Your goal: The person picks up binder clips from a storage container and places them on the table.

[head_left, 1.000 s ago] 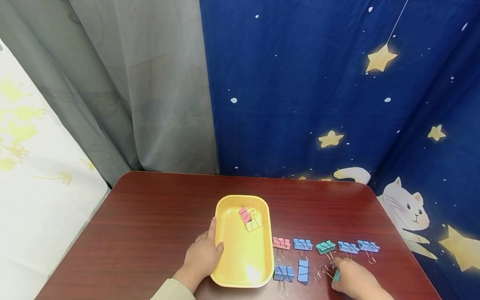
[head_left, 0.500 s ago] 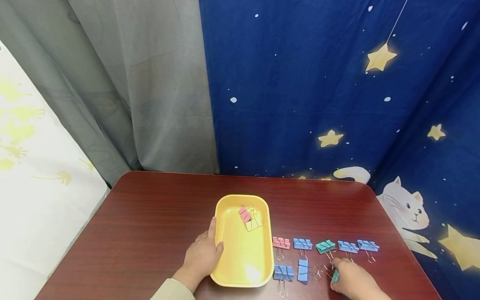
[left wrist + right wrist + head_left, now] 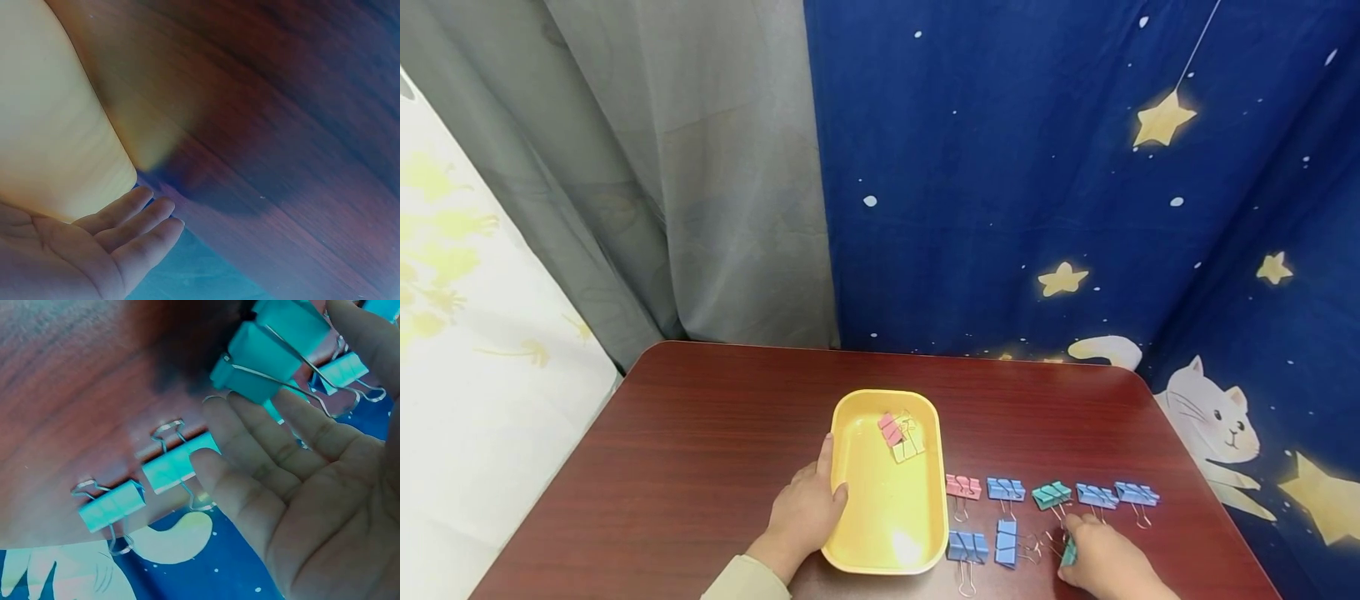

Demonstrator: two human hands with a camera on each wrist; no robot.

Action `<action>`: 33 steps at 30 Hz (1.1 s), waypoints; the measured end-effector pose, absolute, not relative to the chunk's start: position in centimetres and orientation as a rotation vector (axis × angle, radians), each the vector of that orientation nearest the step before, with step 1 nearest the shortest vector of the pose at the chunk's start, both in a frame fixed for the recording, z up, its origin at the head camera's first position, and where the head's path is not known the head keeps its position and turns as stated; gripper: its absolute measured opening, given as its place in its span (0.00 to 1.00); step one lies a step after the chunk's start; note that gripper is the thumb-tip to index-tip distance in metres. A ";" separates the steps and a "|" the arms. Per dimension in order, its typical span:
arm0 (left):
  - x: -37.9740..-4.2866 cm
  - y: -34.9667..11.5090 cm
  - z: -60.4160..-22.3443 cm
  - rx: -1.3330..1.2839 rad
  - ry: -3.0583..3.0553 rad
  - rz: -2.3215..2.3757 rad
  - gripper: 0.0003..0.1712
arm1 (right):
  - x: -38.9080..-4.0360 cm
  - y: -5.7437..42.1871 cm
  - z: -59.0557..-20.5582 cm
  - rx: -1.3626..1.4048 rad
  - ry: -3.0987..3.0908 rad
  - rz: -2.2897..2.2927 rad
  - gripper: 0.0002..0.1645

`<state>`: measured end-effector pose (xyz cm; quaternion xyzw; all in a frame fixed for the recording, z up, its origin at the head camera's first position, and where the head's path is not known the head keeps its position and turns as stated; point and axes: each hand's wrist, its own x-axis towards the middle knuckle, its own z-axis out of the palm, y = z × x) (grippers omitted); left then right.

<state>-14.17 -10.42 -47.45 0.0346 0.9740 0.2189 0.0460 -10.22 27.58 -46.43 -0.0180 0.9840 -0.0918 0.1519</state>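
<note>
A yellow tray point(image 3: 887, 521) stands on the table, with a pink binder clip point(image 3: 890, 429) and a pale yellow binder clip point(image 3: 908, 450) inside. My left hand point(image 3: 805, 508) rests along its left side, thumb at the rim; in the left wrist view the straight fingers point(image 3: 147, 240) lie by the tray's outer wall. At the right, my right hand point(image 3: 1108, 554) holds a green binder clip point(image 3: 275, 353) between thumb and fingers, low over the table. The hand partly hides this clip in the head view. Just behind it lies another green binder clip point(image 3: 1051, 495).
Blue binder clips point(image 3: 1006, 489) and a pink binder clip point(image 3: 962, 487) lie in a row right of the tray. Nearer sit a blue binder clip point(image 3: 967, 547) and a sideways blue binder clip point(image 3: 1006, 543). Curtains hang behind the table point(image 3: 715, 442).
My right hand has shifted very slightly left, and the green binder clip with it. The left hand and the tray stay where they were.
</note>
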 end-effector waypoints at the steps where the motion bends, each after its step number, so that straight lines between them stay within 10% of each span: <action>1: -14.2 -10.4 -47.4 0.106 2.973 0.668 0.43 | -10.2 27.6 -46.3 -0.061 2.832 -0.255 0.35; 33: -14.2 -10.4 -47.4 0.098 2.975 0.675 0.43 | -12.0 23.8 -39.4 -0.178 3.063 -0.261 0.43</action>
